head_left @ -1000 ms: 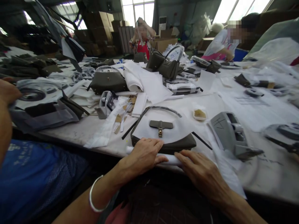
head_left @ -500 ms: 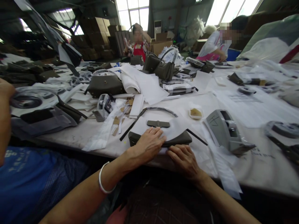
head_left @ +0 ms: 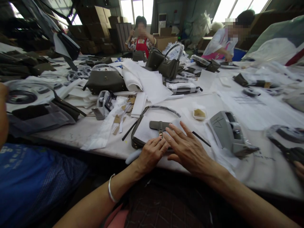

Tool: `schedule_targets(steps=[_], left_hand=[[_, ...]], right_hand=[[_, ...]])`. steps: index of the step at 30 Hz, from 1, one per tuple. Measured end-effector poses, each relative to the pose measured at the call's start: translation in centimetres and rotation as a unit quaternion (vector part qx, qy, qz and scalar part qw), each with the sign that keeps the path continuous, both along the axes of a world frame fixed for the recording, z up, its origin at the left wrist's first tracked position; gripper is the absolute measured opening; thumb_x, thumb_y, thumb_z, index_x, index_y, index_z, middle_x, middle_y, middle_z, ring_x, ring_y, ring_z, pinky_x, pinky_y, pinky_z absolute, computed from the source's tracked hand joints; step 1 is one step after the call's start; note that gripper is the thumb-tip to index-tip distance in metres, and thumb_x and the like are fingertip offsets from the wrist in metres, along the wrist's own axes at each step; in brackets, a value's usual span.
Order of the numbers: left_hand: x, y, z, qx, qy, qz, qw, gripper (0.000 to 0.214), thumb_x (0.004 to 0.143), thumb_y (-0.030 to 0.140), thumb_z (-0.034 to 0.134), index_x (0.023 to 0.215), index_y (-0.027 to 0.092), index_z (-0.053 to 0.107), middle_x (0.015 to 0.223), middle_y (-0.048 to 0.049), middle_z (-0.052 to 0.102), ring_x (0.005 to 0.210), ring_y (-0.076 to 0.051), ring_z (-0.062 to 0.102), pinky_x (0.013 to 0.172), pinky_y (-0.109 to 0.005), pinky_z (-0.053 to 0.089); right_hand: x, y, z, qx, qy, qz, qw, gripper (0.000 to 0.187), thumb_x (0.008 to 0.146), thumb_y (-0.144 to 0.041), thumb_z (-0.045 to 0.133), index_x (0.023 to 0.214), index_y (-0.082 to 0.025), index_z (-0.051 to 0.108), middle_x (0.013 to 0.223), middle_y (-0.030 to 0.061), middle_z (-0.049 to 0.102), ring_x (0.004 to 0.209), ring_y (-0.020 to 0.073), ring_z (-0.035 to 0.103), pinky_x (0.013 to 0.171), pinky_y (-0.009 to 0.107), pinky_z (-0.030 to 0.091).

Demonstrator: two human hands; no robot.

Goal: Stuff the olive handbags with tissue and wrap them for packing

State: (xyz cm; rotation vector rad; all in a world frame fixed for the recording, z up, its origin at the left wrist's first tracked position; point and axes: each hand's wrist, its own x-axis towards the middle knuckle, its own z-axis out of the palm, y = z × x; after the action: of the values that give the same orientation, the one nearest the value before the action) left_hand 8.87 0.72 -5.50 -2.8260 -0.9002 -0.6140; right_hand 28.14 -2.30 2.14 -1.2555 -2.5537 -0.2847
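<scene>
An olive-green handbag (head_left: 136, 142) lies flat at the near edge of the table (head_left: 71, 134), its front covered with white paper (head_left: 144, 128). A grey clasp strap (head_left: 158, 125) shows on top and the curved handle (head_left: 161, 109) lies behind. My left hand (head_left: 152, 153) rests on the bag's near edge with fingers bent, pressing the paper. My right hand (head_left: 187, 147) lies flat over the bag's right half, fingers spread and stretched toward the clasp. A white roll end (head_left: 133, 156) sticks out below my left hand.
A grey tape dispenser (head_left: 229, 133) stands right of the bag, a small tray (head_left: 199, 114) behind it. Another dispenser (head_left: 103, 103), paper strips and more green bags (head_left: 104, 80) lie to the left and back. Two people work at the far side. A person in blue (head_left: 28, 177) sits at my left.
My right hand has lifted from the bag's near edge and now lies spread across its top. The left hand slid back slightly. The bag's front now shows more paper and clasp.
</scene>
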Motion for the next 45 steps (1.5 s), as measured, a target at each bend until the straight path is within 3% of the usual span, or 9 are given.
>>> schedule_targets(steps=[6,12,17,22,26,29,35,39,45], left_hand=[[-1.2,0.7,0.8,0.030,0.039,-0.007,0.999,0.034,0.099,0.012,0.039,0.131,0.009,0.051,0.133,-0.0147,0.060,0.123,-0.020,0.057,0.102,-0.033,0.047],[-4.4,1.3,2.5,0.049,0.097,0.037,0.993,0.039,0.096,0.014,0.049,0.135,0.018,0.050,0.134,-0.0116,0.059,0.125,-0.024,0.055,0.106,-0.040,0.042],[-4.9,3.5,0.2,0.083,0.050,0.009,0.995,0.024,0.097,0.016,0.049,0.117,0.020,0.062,0.110,-0.0067,0.070,0.093,-0.017,0.068,0.080,-0.029,0.050],[-4.4,3.2,-1.8,0.110,0.018,0.045,0.993,0.030,0.098,0.017,0.046,0.124,0.021,0.060,0.117,-0.0095,0.068,0.108,-0.019,0.064,0.085,-0.030,0.049],[-3.9,0.9,-1.2,0.114,0.079,0.062,0.988,0.046,0.097,0.021,0.047,0.143,0.026,0.044,0.143,-0.0087,0.052,0.124,-0.029,0.054,0.104,-0.048,0.043],[-2.7,0.2,-1.1,0.136,0.127,0.050,0.981,0.042,0.099,0.022,0.043,0.140,0.018,0.045,0.148,-0.0131,0.044,0.131,-0.035,0.046,0.107,-0.060,0.036],[-1.0,2.7,-1.2,0.174,0.171,-0.005,0.970,0.029,0.098,0.014,0.041,0.124,0.010,0.052,0.121,-0.0150,0.059,0.113,-0.027,0.059,0.092,-0.044,0.047],[-1.5,3.7,0.6,0.127,0.187,-0.048,0.973,0.028,0.098,0.014,0.041,0.126,0.012,0.048,0.118,-0.0142,0.060,0.101,-0.023,0.062,0.080,-0.037,0.049],[-1.5,4.7,3.6,0.116,0.133,-0.074,0.982,0.027,0.099,0.015,0.038,0.123,0.012,0.049,0.111,-0.0115,0.062,0.096,-0.021,0.062,0.081,-0.035,0.049]], right_hand=[[2.4,1.9,-5.3,-0.056,-0.065,-0.044,0.995,0.057,0.078,-0.005,0.061,0.133,-0.015,0.052,0.129,0.0170,0.062,0.116,0.0301,0.061,0.098,0.046,0.050],[2.5,0.8,-5.8,-0.069,-0.041,-0.054,0.995,0.061,0.083,-0.010,0.057,0.143,-0.021,0.044,0.137,0.0144,0.056,0.122,0.0309,0.056,0.103,0.048,0.046],[2.4,0.7,-8.5,-0.006,-0.023,-0.071,0.997,0.053,0.088,-0.004,0.045,0.138,-0.021,0.052,0.137,0.0119,0.057,0.125,0.0308,0.053,0.105,0.050,0.042],[2.1,0.4,-10.7,0.047,0.028,-0.097,0.994,0.053,0.090,-0.002,0.040,0.137,-0.023,0.054,0.138,0.0092,0.058,0.130,0.0293,0.050,0.110,0.051,0.037],[1.9,0.2,-10.8,0.058,0.050,-0.094,0.993,0.054,0.090,-0.001,0.040,0.135,-0.024,0.056,0.137,0.0077,0.059,0.131,0.0275,0.049,0.111,0.049,0.037],[1.9,0.2,-10.8,0.058,0.053,-0.101,0.992,0.053,0.090,-0.002,0.039,0.134,-0.025,0.058,0.137,0.0073,0.059,0.130,0.0271,0.050,0.110,0.048,0.037],[1.4,0.2,-10.7,0.054,0.040,-0.124,0.990,0.047,0.092,-0.006,0.040,0.133,-0.022,0.058,0.136,0.0088,0.060,0.127,0.0288,0.052,0.108,0.048,0.037],[0.9,0.1,-9.7,0.037,0.038,-0.139,0.989,0.041,0.093,-0.019,0.051,0.134,-0.021,0.056,0.135,0.0104,0.060,0.125,0.0291,0.052,0.108,0.048,0.036],[1.0,0.4,-7.2,0.038,0.011,-0.147,0.988,0.066,0.085,-0.028,0.065,0.145,-0.014,0.039,0.142,0.0160,0.051,0.127,0.0346,0.047,0.110,0.056,0.029]])
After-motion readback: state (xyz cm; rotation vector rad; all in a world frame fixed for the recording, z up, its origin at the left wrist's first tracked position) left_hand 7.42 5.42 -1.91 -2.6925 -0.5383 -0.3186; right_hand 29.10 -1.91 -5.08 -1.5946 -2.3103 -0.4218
